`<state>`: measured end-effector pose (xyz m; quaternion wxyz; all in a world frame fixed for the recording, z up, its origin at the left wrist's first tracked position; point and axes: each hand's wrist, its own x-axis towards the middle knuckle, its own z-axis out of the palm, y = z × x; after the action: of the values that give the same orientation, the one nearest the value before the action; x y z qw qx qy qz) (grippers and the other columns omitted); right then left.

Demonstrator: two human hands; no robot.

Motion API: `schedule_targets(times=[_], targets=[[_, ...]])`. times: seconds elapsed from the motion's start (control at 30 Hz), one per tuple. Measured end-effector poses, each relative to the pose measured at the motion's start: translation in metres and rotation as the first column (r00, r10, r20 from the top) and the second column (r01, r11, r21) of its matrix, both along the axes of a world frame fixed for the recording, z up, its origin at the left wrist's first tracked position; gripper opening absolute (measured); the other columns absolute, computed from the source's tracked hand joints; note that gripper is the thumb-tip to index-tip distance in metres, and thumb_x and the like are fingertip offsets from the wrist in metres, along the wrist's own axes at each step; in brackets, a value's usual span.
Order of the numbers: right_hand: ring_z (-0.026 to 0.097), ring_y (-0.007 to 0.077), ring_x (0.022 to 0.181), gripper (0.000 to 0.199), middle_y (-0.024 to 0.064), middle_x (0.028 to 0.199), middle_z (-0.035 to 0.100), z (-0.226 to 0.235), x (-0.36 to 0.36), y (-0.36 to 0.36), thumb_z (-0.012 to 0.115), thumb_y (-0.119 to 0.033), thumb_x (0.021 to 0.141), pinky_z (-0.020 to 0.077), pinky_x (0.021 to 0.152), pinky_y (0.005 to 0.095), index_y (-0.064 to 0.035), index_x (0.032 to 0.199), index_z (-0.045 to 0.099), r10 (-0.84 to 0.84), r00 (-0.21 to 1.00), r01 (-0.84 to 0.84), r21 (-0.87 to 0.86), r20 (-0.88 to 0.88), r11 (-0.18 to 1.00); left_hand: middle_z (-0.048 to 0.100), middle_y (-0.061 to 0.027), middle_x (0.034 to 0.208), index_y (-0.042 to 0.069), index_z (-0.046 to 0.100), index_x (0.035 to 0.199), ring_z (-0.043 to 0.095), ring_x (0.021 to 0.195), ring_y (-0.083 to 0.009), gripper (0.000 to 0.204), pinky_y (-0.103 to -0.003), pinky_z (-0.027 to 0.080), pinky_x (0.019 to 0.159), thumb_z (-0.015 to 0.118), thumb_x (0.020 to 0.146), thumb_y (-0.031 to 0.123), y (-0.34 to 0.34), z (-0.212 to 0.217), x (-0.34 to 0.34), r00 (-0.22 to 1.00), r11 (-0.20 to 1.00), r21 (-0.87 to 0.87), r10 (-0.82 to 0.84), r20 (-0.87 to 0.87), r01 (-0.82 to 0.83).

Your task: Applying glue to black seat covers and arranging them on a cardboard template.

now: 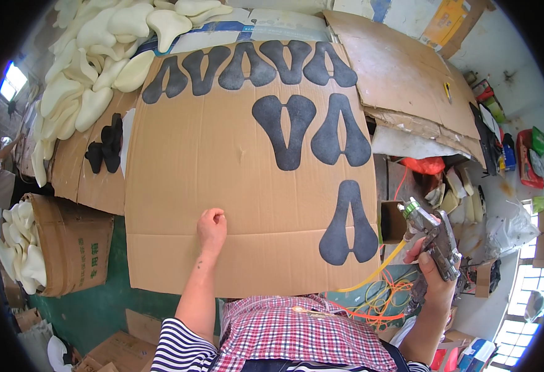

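Though near cardboard (238,183), sprayer (434,234) seemingly clear

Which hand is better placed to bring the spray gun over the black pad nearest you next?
Most likely the right hand: it grips the spray gun, just to the right of that black pad. The left hand is curled over the cardboard sheet, farther from both.

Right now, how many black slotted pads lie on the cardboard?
8: five pads along the far edge, two nearer at right, one nearest at right. None seems hidden.
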<state>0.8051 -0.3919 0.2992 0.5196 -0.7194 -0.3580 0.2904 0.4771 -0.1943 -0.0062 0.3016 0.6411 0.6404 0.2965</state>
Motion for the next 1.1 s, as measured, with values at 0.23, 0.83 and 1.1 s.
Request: schedule_targets(times=[0.23, 0.83, 1.1], targets=[[0.059, 0.0130, 0.074, 0.065, 0.0061, 0.081, 0.062, -0.002, -0.001, 0.000, 0.075, -0.025, 0.078, 0.0490, 0.070, 0.0277, 0.0045, 0.130, 0.048, 0.117, 0.993, -0.118, -0.009, -0.029, 0.993, 0.064, -0.0101, 0.083, 0.005, 0.067, 0.087, 0.063, 0.075, -0.0238, 0.008, -0.036, 0.051, 0.068, 0.063, 0.080, 0.006, -0.001, 0.000, -0.002, 1.000, 1.000, -0.022, 0.000, -0.004, 0.000], [0.061, 0.0154, 0.076, 0.066, 0.0088, 0.083, 0.063, -0.006, -0.007, 0.010, 0.073, -0.015, 0.078, 0.0498, 0.071, 0.0300, 0.0063, 0.133, 0.045, 0.249, 0.966, -0.250, -0.008, -0.067, 0.968, 0.065, -0.0114, 0.086, 0.005, 0.067, 0.088, 0.064, 0.078, -0.0260, 0.009, -0.037, 0.052, 0.071, 0.062, 0.080, 0.008, 0.001, -0.004, -0.006, 1.000, 0.999, -0.039, -0.024, -0.016, 0.024], [0.061, 0.0155, 0.077, 0.068, 0.0083, 0.085, 0.063, -0.004, -0.015, 0.026, 0.074, -0.019, 0.077, 0.0496, 0.069, 0.0285, 0.0052, 0.133, 0.045, 0.196, 0.978, -0.193, 0.059, -0.068, 0.980, 0.066, -0.0114, 0.086, 0.005, 0.067, 0.087, 0.064, 0.078, -0.0263, 0.009, -0.037, 0.052, 0.070, 0.062, 0.080, 0.008, 0.002, -0.004, -0.008, 1.000, 0.999, -0.033, -0.025, 0.005, 0.026]])
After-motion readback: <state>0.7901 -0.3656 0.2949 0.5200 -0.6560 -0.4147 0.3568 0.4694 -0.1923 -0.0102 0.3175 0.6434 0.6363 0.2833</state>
